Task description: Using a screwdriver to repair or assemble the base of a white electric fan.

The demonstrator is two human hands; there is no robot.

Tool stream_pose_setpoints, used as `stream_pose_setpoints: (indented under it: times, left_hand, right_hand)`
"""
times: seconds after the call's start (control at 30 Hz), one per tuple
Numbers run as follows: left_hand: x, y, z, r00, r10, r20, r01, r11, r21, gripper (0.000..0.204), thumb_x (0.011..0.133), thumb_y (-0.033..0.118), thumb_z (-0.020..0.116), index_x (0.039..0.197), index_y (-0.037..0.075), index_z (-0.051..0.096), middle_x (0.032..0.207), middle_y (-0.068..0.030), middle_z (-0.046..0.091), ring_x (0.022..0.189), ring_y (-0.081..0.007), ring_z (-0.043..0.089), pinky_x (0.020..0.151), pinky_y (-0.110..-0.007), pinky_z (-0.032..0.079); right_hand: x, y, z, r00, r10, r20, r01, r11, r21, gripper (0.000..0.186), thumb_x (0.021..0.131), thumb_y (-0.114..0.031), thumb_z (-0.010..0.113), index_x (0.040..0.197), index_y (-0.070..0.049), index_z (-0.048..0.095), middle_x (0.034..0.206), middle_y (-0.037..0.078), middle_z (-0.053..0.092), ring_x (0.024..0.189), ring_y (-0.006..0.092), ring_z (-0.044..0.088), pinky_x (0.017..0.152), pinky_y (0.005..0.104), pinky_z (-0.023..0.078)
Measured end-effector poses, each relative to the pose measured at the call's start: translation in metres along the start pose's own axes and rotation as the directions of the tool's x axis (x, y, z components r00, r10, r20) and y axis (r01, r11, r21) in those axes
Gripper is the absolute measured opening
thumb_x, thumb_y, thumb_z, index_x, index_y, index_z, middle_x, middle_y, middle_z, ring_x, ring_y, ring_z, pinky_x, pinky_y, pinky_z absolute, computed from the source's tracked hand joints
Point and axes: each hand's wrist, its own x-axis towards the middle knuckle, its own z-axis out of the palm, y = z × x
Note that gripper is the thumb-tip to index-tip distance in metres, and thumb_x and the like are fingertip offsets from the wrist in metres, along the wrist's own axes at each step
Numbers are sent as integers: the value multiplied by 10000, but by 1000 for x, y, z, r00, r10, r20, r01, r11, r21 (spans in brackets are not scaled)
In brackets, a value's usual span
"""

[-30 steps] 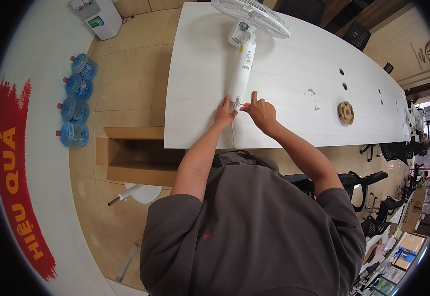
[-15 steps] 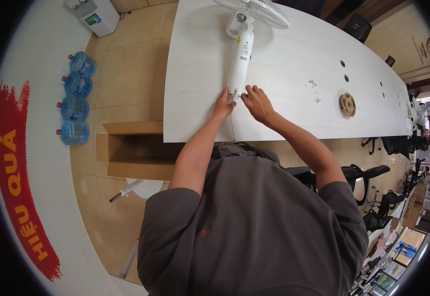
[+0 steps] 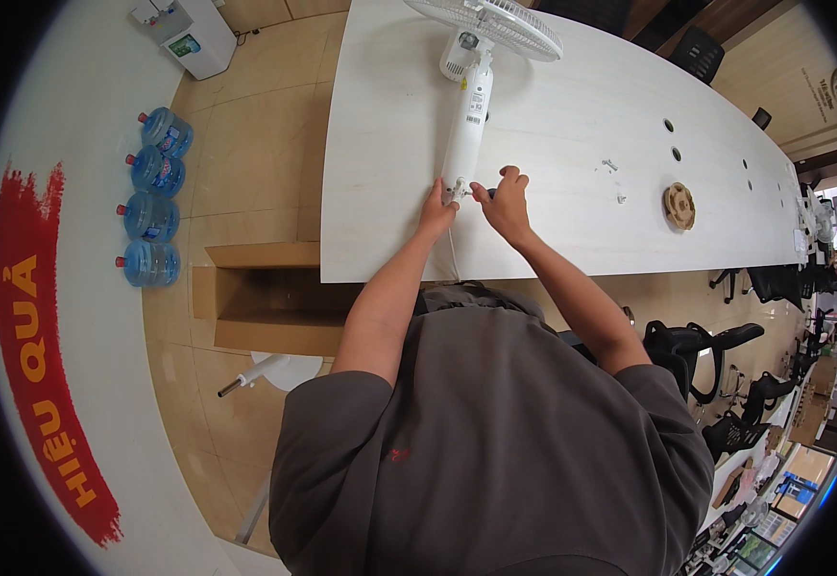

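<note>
A white stand fan [image 3: 490, 29] lies on the white table [image 3: 370, 134], its column [image 3: 463, 125] pointing toward me and a pale cord running from its near end to the table edge. My left hand [image 3: 436, 213] is wrapped round the column's lower end, at a metal fitting [image 3: 457, 187]. Just right of that fitting, my right hand [image 3: 507, 206] grips a small dark-handled tool [image 3: 492, 193], with its upper fingers raised and curled; the tool's tip is too small to make out. Small metal hardware pieces [image 3: 610, 165] and a tan round part [image 3: 679, 205] lie to the right.
An open cardboard box [image 3: 274, 334] is on the floor left of me, near a white base with a tube [image 3: 295, 372]. Blue water bottles [image 3: 149, 216] and a dispenser [image 3: 202, 48] stand by the left wall. Black chairs [image 3: 687, 341] are at the right, below the table edge.
My right hand has shifted its grip and turned at the fitting; an orange bit seen a second ago is hidden. My left hand still holds the column. The view has shifted slightly.
</note>
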Motion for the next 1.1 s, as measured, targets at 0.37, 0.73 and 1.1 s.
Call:
stream_pose_setpoints:
  times: [0.37,0.73,1.1]
  left_hand:
    - [-4,15,-2,998,-69,10,69,997,-16,848,795,121,598,1535,67,189,1498,-158,408,1159,-262,570,977,-330,449]
    - [10,-3,-5,991,-136,3,136,987,-83,865,758,127,632,1533,141,250,1502,-151,403,1332,-287,447,1083,-346,360]
    - [2,15,-4,972,-222,80,236,898,-371,829,801,20,592,1538,161,241,1301,-50,518,937,-159,576,740,-303,512]
  right_hand:
    - [-16,0,8,935,335,-116,-305,927,220,644,742,-460,808,993,69,539,811,176,638,709,242,624,634,357,511]
    - [1,-23,-22,936,-213,281,301,898,-320,257,810,-253,719,941,-52,626,759,185,647,680,370,661,593,459,528]
    - [9,-24,-45,734,-530,424,673,652,-348,446,799,-132,725,1201,-87,538,1006,189,524,763,370,639,614,447,547]
